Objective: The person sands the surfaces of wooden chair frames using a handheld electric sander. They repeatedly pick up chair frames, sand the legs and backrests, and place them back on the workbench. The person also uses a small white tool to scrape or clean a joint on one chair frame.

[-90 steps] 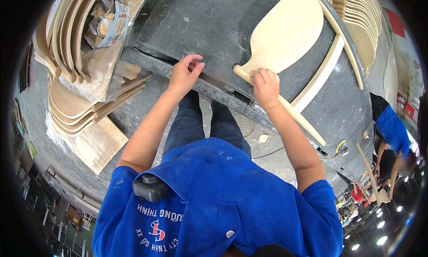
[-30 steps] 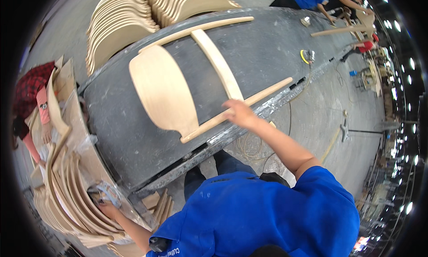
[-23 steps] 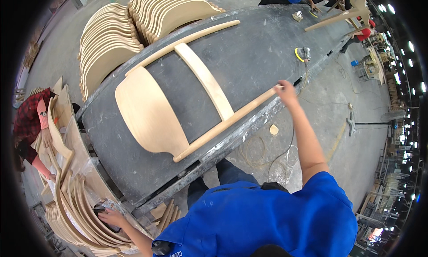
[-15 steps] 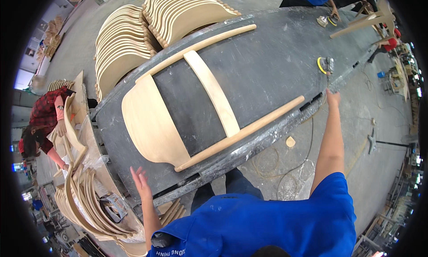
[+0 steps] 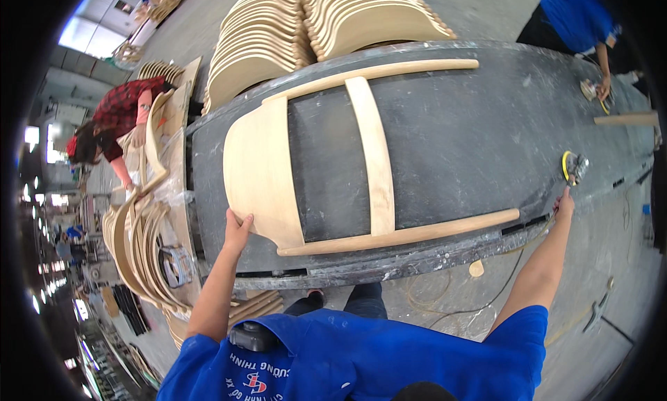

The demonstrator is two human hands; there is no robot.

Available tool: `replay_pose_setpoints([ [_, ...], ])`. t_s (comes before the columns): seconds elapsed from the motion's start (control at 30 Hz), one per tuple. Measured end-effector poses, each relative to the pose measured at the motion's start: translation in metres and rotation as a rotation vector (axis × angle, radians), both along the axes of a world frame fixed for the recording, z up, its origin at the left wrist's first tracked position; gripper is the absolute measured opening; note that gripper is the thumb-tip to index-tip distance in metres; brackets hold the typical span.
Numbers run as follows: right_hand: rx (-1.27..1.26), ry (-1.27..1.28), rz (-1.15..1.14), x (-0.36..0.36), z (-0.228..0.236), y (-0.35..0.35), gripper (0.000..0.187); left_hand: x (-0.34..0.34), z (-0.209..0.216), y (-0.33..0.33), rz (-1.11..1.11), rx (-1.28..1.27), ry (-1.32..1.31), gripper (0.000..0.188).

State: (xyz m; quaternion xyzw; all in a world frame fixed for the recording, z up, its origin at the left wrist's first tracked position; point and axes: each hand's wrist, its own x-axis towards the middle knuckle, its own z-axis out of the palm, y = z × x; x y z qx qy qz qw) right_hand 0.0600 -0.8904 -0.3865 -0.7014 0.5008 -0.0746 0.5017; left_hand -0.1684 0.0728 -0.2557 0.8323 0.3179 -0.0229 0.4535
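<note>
A pale wooden chair back frame (image 5: 264,172) lies flat on the dark worktable (image 5: 451,130), with a broad curved panel at its left, two long rails and one crosspiece. My left hand (image 5: 238,231) closes on the panel's near left edge, thumb on top and fingers partly hidden at the rim. At the table's near right edge, my right hand (image 5: 564,203) closes around the hose end just below a round sander (image 5: 575,168) with a yellow pad rim. The sander rests tilted on the tabletop, apart from the frame.
Stacks of curved wooden panels (image 5: 260,46) stand beyond the table. A person in a checked shirt (image 5: 128,109) handles curved wooden parts at the left. Another person in blue (image 5: 580,19) holds a second sander (image 5: 590,90) at the far right. A hose (image 5: 511,276) hangs toward the floor.
My left hand has come from above the table's near left corner onto the panel edge. My right hand remains beside the sander. The view has turned, shifting the scene.
</note>
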Motion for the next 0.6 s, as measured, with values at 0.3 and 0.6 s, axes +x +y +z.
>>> replay_pose_setpoints([
  [0.3, 0.211, -0.395, 0.256, -0.048, 0.122, 0.135, 0.024, 0.005, 0.010, -0.016, 0.041, -0.011, 0.031, 0.048],
  [0.6, 0.202, -0.173, 0.510, -0.142, 0.089, 0.358, 0.024, 0.008, 0.009, -0.025, 0.022, -0.102, -0.018, 0.051],
])
